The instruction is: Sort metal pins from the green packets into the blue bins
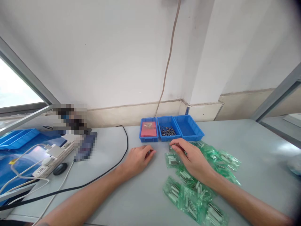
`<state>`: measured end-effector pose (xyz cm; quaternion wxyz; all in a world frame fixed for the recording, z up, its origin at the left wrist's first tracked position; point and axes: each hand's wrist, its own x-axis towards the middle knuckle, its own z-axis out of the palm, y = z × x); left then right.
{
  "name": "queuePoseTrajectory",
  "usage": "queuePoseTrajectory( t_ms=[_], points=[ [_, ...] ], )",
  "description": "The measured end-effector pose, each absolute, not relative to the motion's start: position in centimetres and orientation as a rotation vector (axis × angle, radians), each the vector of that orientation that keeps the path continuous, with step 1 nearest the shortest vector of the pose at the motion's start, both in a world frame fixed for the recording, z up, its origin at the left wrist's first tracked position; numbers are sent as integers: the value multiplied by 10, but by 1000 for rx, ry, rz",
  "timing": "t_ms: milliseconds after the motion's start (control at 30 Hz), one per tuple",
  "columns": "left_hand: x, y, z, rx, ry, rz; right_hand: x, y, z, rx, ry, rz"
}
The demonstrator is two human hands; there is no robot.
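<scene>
On the grey tabletop (141,197), right of centre and toward the front edge, lies a spread of small transparent green plastic bags (191,205) containing slim metal pins and white strips. One single flat green bag (172,160) lies at the left side of the spread. The right hand (194,161) is above the spread, thumb and forefinger nearly together over a partly hidden small packet (171,147); whether they grip it cannot be told. The left hand (138,160) rests near the centre of the tabletop, fingers loosely curled, with a gap at the thumb and nothing visible in it.

Near the back edge, three rectangular blue plastic bins stand side by side. The left bin (149,139) holds a flat red sheet (149,132); the middle bin (171,138) holds loose metal pins (167,131); the right bin (189,127) adjoins it. A black cable (103,174) runs from the back edge toward the front left corner. A white power strip (39,171) lies along the left edge.
</scene>
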<state>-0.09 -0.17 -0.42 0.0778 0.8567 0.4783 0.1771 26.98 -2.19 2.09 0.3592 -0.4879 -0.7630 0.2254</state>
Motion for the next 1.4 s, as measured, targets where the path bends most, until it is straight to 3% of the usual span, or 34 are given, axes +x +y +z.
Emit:
queuePoseTrajectory(
  t_ms=[333,1400],
  points=[
    [-4,4,-1,2559,1351,678,269,-23,20,-1266,-1974,562],
    [-6,5,10,2422,1207,629,270,-24,22,-1214,-1979,480]
  ],
)
